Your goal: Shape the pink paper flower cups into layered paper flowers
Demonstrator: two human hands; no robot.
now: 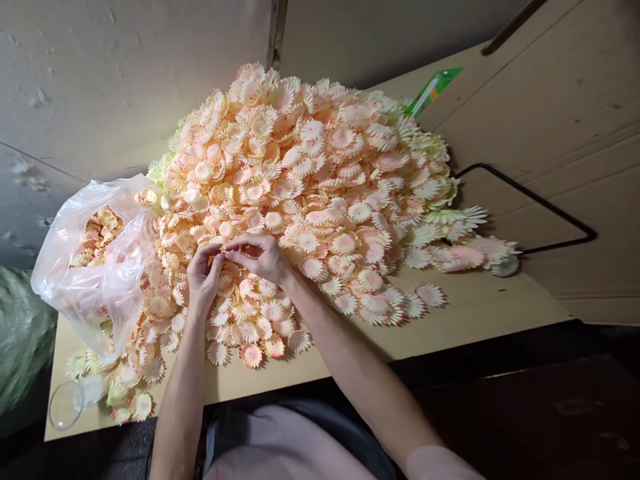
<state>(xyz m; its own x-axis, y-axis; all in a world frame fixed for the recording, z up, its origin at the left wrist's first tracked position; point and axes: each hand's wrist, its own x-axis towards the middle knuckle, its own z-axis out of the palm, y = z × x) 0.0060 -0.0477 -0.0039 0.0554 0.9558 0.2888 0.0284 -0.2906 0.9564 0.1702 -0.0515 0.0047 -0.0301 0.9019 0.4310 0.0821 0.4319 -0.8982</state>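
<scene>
A large heap of pale pink and cream artificial flower pieces (310,200) with toothed edges covers much of the table. Over the front of this heap, my left hand (204,270) and my right hand (265,259) meet at the fingertips. Thumb and fingers are pinched together on both hands. Whatever sits between them is too small to make out against the flowers. Several loose flower pieces (251,355) lie just below my hands.
To the left, an open translucent plastic bag (127,280) holds small red and yellow pieces. A clear cup (67,405) lies at the wooden table's (480,303) left corner. A green packet (434,92), black bent rod (537,202) and cardboard (555,153) are on the right.
</scene>
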